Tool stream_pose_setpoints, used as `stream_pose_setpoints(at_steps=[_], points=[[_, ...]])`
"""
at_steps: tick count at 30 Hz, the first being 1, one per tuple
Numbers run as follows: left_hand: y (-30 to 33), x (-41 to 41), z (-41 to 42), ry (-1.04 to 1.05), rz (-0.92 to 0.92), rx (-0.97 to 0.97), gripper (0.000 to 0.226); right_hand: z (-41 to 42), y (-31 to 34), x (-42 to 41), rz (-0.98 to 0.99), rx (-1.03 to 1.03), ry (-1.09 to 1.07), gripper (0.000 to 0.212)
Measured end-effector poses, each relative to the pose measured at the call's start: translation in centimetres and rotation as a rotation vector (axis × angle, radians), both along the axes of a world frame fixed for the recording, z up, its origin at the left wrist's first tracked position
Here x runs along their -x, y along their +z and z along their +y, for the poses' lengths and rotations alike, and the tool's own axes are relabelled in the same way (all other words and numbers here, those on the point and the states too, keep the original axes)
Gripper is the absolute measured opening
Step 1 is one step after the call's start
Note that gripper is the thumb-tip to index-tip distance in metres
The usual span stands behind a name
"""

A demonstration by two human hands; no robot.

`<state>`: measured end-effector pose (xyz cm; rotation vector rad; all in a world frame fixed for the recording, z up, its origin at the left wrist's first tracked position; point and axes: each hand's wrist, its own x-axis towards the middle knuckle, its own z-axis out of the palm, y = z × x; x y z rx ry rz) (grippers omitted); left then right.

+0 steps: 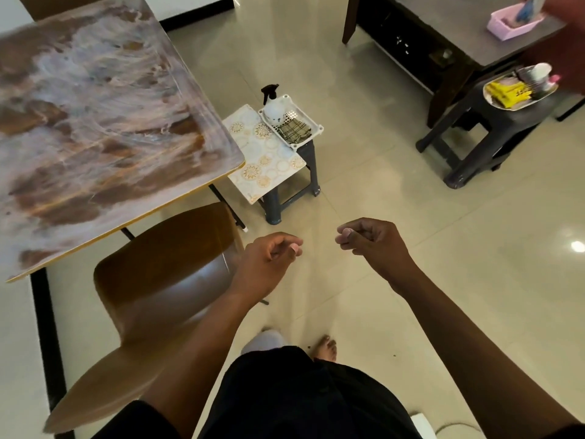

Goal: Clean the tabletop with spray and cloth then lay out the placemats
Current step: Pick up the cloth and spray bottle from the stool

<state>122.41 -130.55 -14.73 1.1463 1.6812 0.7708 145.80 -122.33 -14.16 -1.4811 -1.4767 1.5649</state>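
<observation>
Head view looks down at both my hands held out over the pale tiled floor (395, 201), empty. My left hand (269, 258) hangs with its fingers loosely curled, holding nothing, just beside the back of a brown chair (164, 280). My right hand (370, 242) is curled more tightly, thumb resting against the bent fingers, and it too grips nothing. The two hands are near each other but apart.

The tabletop (104, 122), a brown and white marbled surface, fills the upper left; its near corner sits above the chair. Ahead of my hands, well apart from them, stands a small grey stool (294, 191). On it lie the patterned placemats (266, 153), pale with gold circular motifs, their corner jutting past the stool's edge; how many are stacked I cannot tell. Just beside them on the same stool is a white perforated tray (313, 122) holding the spray bottle (274, 106), white with a black trigger, upright, and a folded checked cloth (292, 129) lying next to it.

At the upper right a dark table (459, 33) carries a pink basket (512, 22), and a dark stool (481, 134) below it bears a plate (497, 99) of yellow packets and a cup.
</observation>
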Motion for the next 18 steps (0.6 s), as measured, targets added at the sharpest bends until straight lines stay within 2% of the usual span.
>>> stream_pose_setpoints(at_steps=[8,18], points=[[-2.3,-2.7,12.0,-0.013,-0.037,-0.028,0.020,10.3,-1.0,-2.0,-0.015,0.028,0.003,0.015],[-2.6,-2.9,31.4,-0.119,-0.050,0.070,0.018,27.5,-0.2,-3.6,-0.080,0.037,-0.069,0.014]])
